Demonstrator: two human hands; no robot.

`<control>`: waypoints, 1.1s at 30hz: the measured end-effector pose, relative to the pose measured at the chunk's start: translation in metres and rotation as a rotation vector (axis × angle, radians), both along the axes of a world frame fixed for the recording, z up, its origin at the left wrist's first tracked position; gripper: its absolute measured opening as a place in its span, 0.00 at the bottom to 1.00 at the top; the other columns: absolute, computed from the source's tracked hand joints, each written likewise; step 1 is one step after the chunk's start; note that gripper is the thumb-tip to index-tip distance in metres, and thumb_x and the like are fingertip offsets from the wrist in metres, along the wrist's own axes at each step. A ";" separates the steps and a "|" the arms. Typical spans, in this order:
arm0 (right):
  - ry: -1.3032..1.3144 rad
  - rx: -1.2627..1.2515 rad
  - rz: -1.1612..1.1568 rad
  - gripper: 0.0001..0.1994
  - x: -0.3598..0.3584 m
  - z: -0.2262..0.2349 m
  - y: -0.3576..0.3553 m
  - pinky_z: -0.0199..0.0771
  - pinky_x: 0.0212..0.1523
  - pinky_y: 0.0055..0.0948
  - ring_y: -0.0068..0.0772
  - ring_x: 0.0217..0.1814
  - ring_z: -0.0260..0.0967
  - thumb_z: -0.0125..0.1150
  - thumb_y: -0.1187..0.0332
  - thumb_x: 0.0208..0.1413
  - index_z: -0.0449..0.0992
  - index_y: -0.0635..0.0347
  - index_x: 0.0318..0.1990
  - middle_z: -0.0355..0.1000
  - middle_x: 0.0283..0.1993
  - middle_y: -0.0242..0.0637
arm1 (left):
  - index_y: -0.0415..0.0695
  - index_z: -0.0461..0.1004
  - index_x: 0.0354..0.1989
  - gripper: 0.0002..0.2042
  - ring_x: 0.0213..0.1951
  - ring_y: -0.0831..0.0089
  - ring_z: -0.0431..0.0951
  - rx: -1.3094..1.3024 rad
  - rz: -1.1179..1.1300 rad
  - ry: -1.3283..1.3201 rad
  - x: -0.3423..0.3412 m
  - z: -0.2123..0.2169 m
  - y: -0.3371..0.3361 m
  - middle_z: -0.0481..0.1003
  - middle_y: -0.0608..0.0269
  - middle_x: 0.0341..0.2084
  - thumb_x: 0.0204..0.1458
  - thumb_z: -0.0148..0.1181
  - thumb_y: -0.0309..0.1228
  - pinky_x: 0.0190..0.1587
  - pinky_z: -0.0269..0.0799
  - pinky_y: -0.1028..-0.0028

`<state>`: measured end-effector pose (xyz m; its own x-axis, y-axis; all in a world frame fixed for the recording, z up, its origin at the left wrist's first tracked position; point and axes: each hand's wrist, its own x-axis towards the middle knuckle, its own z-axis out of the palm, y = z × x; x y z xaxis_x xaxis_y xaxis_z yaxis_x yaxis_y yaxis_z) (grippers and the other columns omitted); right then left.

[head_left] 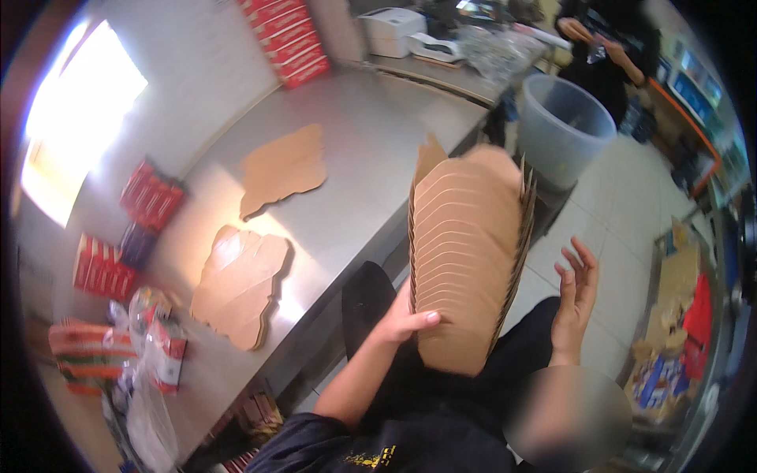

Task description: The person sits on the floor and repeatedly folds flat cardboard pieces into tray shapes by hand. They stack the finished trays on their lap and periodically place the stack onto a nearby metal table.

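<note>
A tall stack of nested brown cardboard food boxes [465, 260] leans upright over my lap, their folded edges showing as many close layers. My left hand [412, 315] grips the stack low on its left side, with the thumb across the front and the other fingers hidden behind it. To the right of the stack, my right hand [576, 296] is raised in the air, fingers apart and holding nothing. Left of me on the steel table [355, 150] lie a thick pile of flat cardboard blanks [240, 288] and a thinner one [284, 169] farther back.
A translucent plastic bin [564, 130] stands beyond the stack. Red boxes [288, 43] line the wall, and plastic bags [154, 402] sit at the table's near left. A white printer [392, 31] is on the back counter. Another person [611, 55] works at the far right.
</note>
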<state>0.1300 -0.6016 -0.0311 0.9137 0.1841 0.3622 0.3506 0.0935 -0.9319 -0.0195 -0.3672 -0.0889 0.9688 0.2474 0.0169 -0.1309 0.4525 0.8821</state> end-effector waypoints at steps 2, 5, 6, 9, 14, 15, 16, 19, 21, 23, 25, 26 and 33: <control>0.162 -0.162 -0.041 0.24 0.024 -0.047 -0.005 0.67 0.68 0.38 0.40 0.69 0.66 0.61 0.59 0.70 0.68 0.60 0.67 0.67 0.70 0.39 | 0.37 0.48 0.77 0.57 0.70 0.59 0.63 0.207 0.177 -0.213 0.020 0.037 0.022 0.63 0.51 0.68 0.38 0.80 0.36 0.72 0.58 0.62; 0.309 -0.414 -0.061 0.24 0.049 -0.162 -0.018 0.72 0.63 0.38 0.42 0.66 0.69 0.64 0.59 0.68 0.70 0.60 0.66 0.69 0.68 0.44 | 0.37 0.48 0.75 0.56 0.69 0.59 0.62 0.479 0.529 -0.280 0.056 0.080 0.062 0.62 0.50 0.66 0.38 0.81 0.34 0.72 0.58 0.61; 0.335 -0.489 -0.069 0.24 0.046 -0.201 -0.020 0.73 0.62 0.39 0.43 0.65 0.70 0.64 0.59 0.67 0.71 0.61 0.65 0.69 0.67 0.46 | 0.37 0.48 0.74 0.56 0.68 0.59 0.63 0.554 0.681 -0.298 0.071 0.087 0.076 0.61 0.50 0.65 0.38 0.81 0.33 0.71 0.58 0.61; 0.342 -0.743 0.065 0.26 0.026 -0.264 -0.019 0.77 0.59 0.42 0.48 0.62 0.73 0.69 0.57 0.63 0.73 0.60 0.63 0.71 0.63 0.52 | 0.37 0.47 0.72 0.53 0.65 0.58 0.66 0.730 1.017 -0.277 0.117 0.083 0.128 0.63 0.49 0.61 0.41 0.81 0.34 0.69 0.61 0.61; 0.253 -0.693 0.191 0.26 0.019 -0.257 -0.004 0.78 0.55 0.42 0.48 0.53 0.77 0.72 0.56 0.59 0.75 0.58 0.61 0.72 0.60 0.57 | 0.37 0.46 0.72 0.57 0.67 0.56 0.62 0.841 1.098 -0.078 0.164 0.096 0.168 0.58 0.45 0.63 0.38 0.84 0.39 0.71 0.60 0.62; 0.284 -0.745 0.208 0.26 0.018 -0.262 -0.006 0.78 0.55 0.43 0.50 0.53 0.76 0.73 0.55 0.58 0.76 0.58 0.60 0.71 0.60 0.57 | 0.37 0.46 0.72 0.58 0.68 0.55 0.61 0.849 1.103 -0.057 0.172 0.096 0.168 0.57 0.45 0.64 0.38 0.84 0.40 0.71 0.60 0.61; 0.315 -0.796 0.227 0.26 0.020 -0.267 -0.008 0.78 0.55 0.43 0.52 0.54 0.76 0.73 0.55 0.58 0.76 0.57 0.59 0.70 0.59 0.57 | 0.37 0.46 0.72 0.58 0.68 0.55 0.61 0.857 1.109 -0.037 0.177 0.096 0.169 0.57 0.45 0.64 0.38 0.85 0.40 0.71 0.59 0.61; 0.344 -0.944 0.292 0.27 0.017 -0.264 -0.013 0.78 0.53 0.44 0.52 0.51 0.76 0.73 0.52 0.57 0.76 0.55 0.60 0.70 0.58 0.56 | 0.40 0.44 0.75 0.62 0.69 0.50 0.60 0.842 1.087 -0.049 0.186 0.095 0.177 0.55 0.45 0.67 0.36 0.85 0.44 0.72 0.59 0.56; 0.319 -0.919 0.293 0.27 0.017 -0.262 -0.010 0.78 0.52 0.44 0.52 0.49 0.76 0.73 0.52 0.57 0.76 0.55 0.60 0.70 0.57 0.56 | 0.41 0.44 0.77 0.63 0.70 0.48 0.61 0.920 1.088 0.031 0.184 0.095 0.181 0.56 0.43 0.69 0.37 0.85 0.45 0.72 0.60 0.56; 0.310 -0.895 0.301 0.27 0.016 -0.262 -0.017 0.78 0.51 0.44 0.52 0.48 0.76 0.73 0.52 0.58 0.76 0.55 0.60 0.70 0.56 0.56 | 0.41 0.46 0.78 0.63 0.71 0.48 0.62 0.992 0.951 0.084 0.171 0.086 0.188 0.58 0.41 0.70 0.38 0.84 0.48 0.72 0.61 0.55; 0.312 -0.900 0.304 0.26 0.015 -0.261 -0.022 0.78 0.51 0.44 0.52 0.48 0.76 0.73 0.52 0.58 0.76 0.55 0.59 0.70 0.56 0.56 | 0.40 0.48 0.78 0.61 0.70 0.47 0.64 1.067 0.687 0.092 0.136 0.079 0.217 0.60 0.40 0.70 0.40 0.83 0.52 0.71 0.63 0.54; 0.316 -0.912 0.310 0.26 0.013 -0.260 -0.023 0.78 0.51 0.44 0.52 0.47 0.76 0.72 0.52 0.58 0.76 0.55 0.59 0.70 0.56 0.56 | 0.43 0.52 0.78 0.57 0.70 0.47 0.66 1.238 0.603 0.266 0.112 0.080 0.235 0.64 0.39 0.69 0.43 0.80 0.54 0.70 0.64 0.55; 0.330 -0.953 0.415 0.27 0.012 -0.251 0.001 0.77 0.54 0.44 0.52 0.49 0.76 0.71 0.50 0.59 0.76 0.56 0.59 0.70 0.57 0.56 | 0.51 0.71 0.69 0.34 0.67 0.49 0.70 1.770 0.373 0.893 0.008 0.054 0.318 0.70 0.50 0.67 0.58 0.63 0.58 0.67 0.69 0.56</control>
<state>0.1424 -0.6009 -0.2820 0.7418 0.5758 -0.3438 0.1781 -0.6633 -0.7268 -0.0112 -0.0488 -0.0347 0.7566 0.6515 0.0563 0.6455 -0.7578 0.0949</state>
